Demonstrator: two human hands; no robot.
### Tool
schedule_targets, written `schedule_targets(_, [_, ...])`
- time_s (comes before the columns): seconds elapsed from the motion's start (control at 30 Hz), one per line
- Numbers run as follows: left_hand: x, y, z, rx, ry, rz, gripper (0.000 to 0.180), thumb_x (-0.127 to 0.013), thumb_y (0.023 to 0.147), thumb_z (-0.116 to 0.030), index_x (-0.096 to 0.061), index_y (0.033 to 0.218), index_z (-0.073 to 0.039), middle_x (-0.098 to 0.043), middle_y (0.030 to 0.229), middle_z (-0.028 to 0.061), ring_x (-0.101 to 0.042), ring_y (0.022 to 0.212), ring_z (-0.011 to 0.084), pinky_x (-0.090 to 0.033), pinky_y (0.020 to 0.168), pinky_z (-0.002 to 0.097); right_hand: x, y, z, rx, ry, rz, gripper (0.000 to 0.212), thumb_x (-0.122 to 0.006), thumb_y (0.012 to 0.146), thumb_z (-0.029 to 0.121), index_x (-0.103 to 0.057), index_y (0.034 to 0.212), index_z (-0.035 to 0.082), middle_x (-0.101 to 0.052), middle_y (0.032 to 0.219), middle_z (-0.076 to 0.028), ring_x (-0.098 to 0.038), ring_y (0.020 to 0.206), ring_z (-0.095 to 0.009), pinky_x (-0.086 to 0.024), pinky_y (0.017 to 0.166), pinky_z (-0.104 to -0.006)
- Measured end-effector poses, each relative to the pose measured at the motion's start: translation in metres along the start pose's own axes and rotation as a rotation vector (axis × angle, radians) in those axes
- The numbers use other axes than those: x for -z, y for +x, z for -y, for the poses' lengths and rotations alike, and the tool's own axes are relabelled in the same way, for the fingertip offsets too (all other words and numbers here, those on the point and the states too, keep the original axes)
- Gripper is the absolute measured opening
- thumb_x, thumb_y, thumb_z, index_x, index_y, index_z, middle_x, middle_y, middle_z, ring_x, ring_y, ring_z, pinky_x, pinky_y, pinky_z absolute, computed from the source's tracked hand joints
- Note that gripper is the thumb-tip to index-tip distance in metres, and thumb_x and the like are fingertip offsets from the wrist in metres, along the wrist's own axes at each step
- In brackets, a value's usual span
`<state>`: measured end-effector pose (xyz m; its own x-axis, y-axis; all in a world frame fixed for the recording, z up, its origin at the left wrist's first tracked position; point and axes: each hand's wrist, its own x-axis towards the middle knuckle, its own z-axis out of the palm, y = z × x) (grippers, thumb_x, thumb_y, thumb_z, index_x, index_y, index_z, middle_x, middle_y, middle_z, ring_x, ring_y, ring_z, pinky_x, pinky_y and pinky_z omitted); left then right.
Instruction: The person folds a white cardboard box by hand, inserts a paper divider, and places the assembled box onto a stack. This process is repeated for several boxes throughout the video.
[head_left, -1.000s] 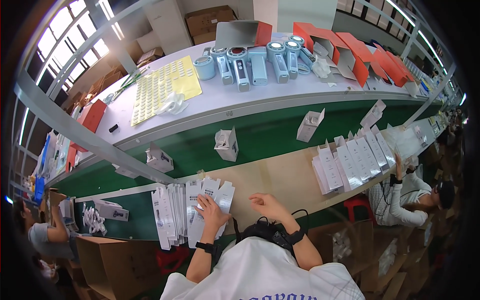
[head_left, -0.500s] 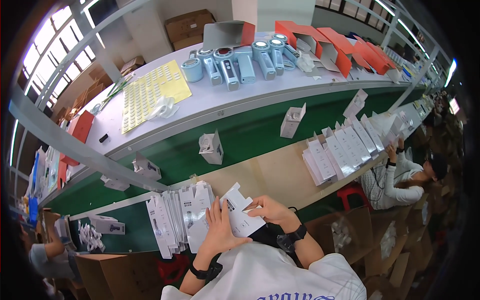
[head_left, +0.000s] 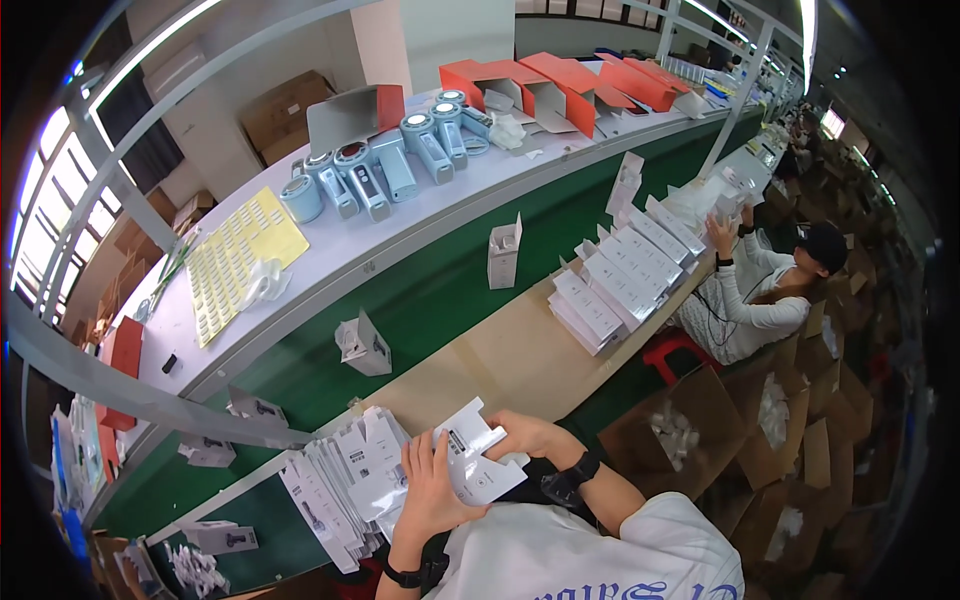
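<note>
A white folding carton (head_left: 478, 462) with dark print is between my two hands, above the near edge of the bench. My left hand (head_left: 434, 490) grips its left side, with fingers extended up along the panel and the thumb along the lower edge. At the carton's upper right, my right hand (head_left: 530, 436) has its fingers closed on the end flaps; its fingertips are partly hidden. Left of my left hand stands a leaning stack of flat white cartons (head_left: 345, 475).
Open white boxes stand on a green conveyor belt (head_left: 440, 325). Beyond it, a white table (head_left: 340, 245) carries light-blue handheld devices (head_left: 372, 180), a yellow sticker sheet (head_left: 240, 265) and red boxes (head_left: 575, 85). At right, several upright cartons (head_left: 620, 275) stand near a seated co-worker (head_left: 765, 275).
The view has turned rightward, so the scene shifts left. Both hands keep hold of the carton, and my right hand has moved in closer at its upper end flaps.
</note>
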<state>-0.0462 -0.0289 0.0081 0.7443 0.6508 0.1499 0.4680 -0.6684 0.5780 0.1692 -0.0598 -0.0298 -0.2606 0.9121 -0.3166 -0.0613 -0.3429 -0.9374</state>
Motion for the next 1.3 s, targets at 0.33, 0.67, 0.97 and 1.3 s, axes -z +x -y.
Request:
schedule_targets(0.33, [-0.02, 0.004, 0.013, 0.275, 0.252, -0.703, 0.092, -0.08, 0.061, -0.007, -0.027, 0.135, 0.006, -0.039, 0.126, 0.0254, -0.04, 0.115, 0.0422, -0.029, 0.099, 0.0508, -0.029, 0.003, 0.034, 0.143, 1.069, 0.229, 0.076, -0.067, 0.085, 0.041, -0.033, 0.14, 0.002, -0.049, 0.129, -0.015, -0.044, 0.124, -0.022, -0.032, 0.106, -0.0363])
schedule_targets(0.67, [-0.027, 0.029, -0.008, 0.104, -0.237, -0.695, 0.074, -0.069, 0.072, -0.007, -0.02, 0.127, 0.0, -0.025, 0.134, 0.0306, -0.031, 0.122, 0.042, -0.023, 0.103, 0.0486, -0.068, 0.011, 0.024, 0.581, 0.354, -0.398, 0.066, -0.038, 0.098, 0.04, -0.014, 0.147, 0.002, -0.024, 0.147, -0.015, -0.027, 0.134, -0.022, -0.023, 0.109, -0.0349])
schedule_targets(0.97, [-0.013, 0.037, -0.013, -0.008, -0.864, -0.431, 0.051, -0.049, 0.081, -0.006, -0.021, 0.123, -0.001, -0.036, 0.13, 0.0247, -0.036, 0.124, 0.0326, -0.023, 0.107, 0.0441, -0.056, 0.005, 0.035, 0.57, 0.464, -0.321, 0.065, -0.04, 0.095, 0.038, -0.021, 0.145, 0.002, -0.036, 0.142, -0.014, -0.039, 0.127, -0.02, -0.032, 0.105, -0.0328])
schedule_targets(1.3, [-0.007, 0.048, -0.006, 0.127, -0.862, -0.325, 0.055, -0.048, 0.077, -0.001, -0.026, 0.127, -0.001, -0.039, 0.127, 0.0165, -0.039, 0.12, 0.0264, -0.027, 0.105, 0.0385, -0.053, 0.005, 0.029, 0.507, 0.296, -0.47, 0.057, -0.048, 0.087, 0.004, -0.031, 0.141, 0.002, -0.046, 0.135, -0.012, -0.047, 0.12, -0.018, -0.037, 0.101, -0.0309])
